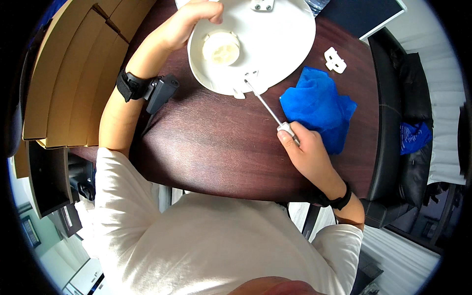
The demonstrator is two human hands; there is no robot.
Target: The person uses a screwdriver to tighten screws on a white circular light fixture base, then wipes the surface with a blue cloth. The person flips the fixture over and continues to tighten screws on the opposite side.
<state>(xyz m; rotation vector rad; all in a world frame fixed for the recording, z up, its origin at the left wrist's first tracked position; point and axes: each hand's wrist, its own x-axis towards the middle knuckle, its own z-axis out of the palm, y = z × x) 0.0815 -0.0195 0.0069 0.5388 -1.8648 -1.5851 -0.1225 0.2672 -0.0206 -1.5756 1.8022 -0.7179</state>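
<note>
A large rounded white plastic cover (275, 44) lies at the far side of the table, a cream round fitting (221, 48) raised on its left part. My left hand (189, 22) grips the cover's upper left rim with its fingers curled over the edge. In my right hand (309, 152) is a screwdriver (265, 104), held by its pale handle. Its long metal shaft points up and left, and the tip reaches small holes near the cover's front edge. A metal bracket with two screws (263, 5) sits at the cover's top, partly cut off by the frame.
A crumpled blue cloth (319, 105) lies right of the screwdriver on the dark wooden table (211, 152). Beyond it rests a small white plastic part (335, 60). Cardboard boxes (73, 73) line the left side. A black sofa (393, 123) stands at the right.
</note>
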